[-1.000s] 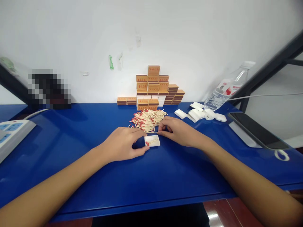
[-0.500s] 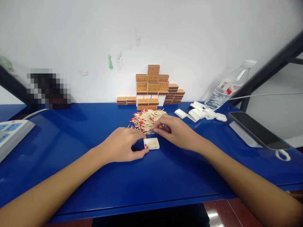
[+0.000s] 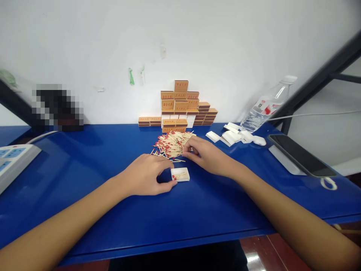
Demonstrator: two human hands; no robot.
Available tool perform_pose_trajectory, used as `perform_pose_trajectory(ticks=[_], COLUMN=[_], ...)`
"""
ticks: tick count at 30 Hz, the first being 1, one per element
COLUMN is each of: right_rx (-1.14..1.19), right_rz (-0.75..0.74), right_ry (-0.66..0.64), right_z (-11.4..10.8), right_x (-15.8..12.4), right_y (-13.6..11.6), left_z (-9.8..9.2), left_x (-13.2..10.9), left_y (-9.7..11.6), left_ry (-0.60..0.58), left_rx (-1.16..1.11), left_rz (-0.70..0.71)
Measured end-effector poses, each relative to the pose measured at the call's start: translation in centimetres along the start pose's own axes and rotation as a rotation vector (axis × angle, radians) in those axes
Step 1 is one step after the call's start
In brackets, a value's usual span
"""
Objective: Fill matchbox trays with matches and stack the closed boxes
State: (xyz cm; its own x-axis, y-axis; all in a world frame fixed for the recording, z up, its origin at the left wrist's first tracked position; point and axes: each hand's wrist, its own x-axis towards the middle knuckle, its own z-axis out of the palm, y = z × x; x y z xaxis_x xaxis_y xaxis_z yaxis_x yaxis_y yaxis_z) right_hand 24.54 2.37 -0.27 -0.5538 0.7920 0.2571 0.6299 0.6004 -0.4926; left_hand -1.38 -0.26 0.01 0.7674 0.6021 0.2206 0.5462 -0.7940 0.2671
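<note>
Blue and shiny, the table (image 3: pixel 158 222) fills most of the frame, and a white wall (image 3: pixel 98 45) stands behind it. Near the middle of the picture, a small white tray (image 3: pixel 180 170) sits flat on the table with a few matches inside, their red heads to the left. The left hand (image 3: pixel 149 175) holds the tray's left end, its thumb on the near side and a finger on the far side, with a wide gap between hand and tray.

Just above the tray in the picture is a big, messy pile of matches (image 3: pixel 170 145). The right hand (image 3: pixel 207 152) is at the pile's right edge. Its fingertips are close together, but I cannot tell if a match is between them.

Picking at the pile while keeping the tray still looks like the step in hand. The next move seems to call for a tiny, soft pinch, so the other sticks don't roll, and a steady left hand.

Stacked matchboxes (image 3: pixel 180 96) stand behind the pile, and more white trays (image 3: pixel 231 137) lie to the right.
</note>
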Motion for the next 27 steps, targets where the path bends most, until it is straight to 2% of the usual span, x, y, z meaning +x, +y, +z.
perform_pose_trajectory(ticks=[5, 10, 14, 17, 20, 23, 27], right_rx=[0.069, 0.15, 0.42, 0.516, 0.446, 0.281, 0.158], right_rz=[0.045, -0.001, 0.124, 0.178, 0.167, 0.093, 0.054], right_ry=[0.064, 0.119, 0.167, 0.132, 0.056, 0.046, 0.103], right_z=[-0.7, -0.3, 0.1, 0.5, 0.8, 0.8, 0.7], right_x=[-0.1, -0.2, -0.1, 0.0, -0.2, -0.3, -0.3], right_y=[-0.4, -1.5, -2.5, -2.8, -2.5, -1.9, -1.3], left_z=[0.0, 0.0, 0.0, -0.1, -0.1, 0.0, 0.0], left_x=[0.0, 0.1, 0.1, 0.1, 0.1, 0.2, 0.1], left_y=[-0.3, -0.3, -0.4, -0.5, -0.7, -0.8, -0.5], left_ry=[0.015, 0.015, 0.042, 0.089, 0.141, 0.156, 0.078], left_rx=[0.012, 0.02, 0.01, 0.015, 0.038, 0.04, -0.011], left_rz=[-0.009, -0.027, -0.073, -0.11, -0.135, -0.139, -0.079])
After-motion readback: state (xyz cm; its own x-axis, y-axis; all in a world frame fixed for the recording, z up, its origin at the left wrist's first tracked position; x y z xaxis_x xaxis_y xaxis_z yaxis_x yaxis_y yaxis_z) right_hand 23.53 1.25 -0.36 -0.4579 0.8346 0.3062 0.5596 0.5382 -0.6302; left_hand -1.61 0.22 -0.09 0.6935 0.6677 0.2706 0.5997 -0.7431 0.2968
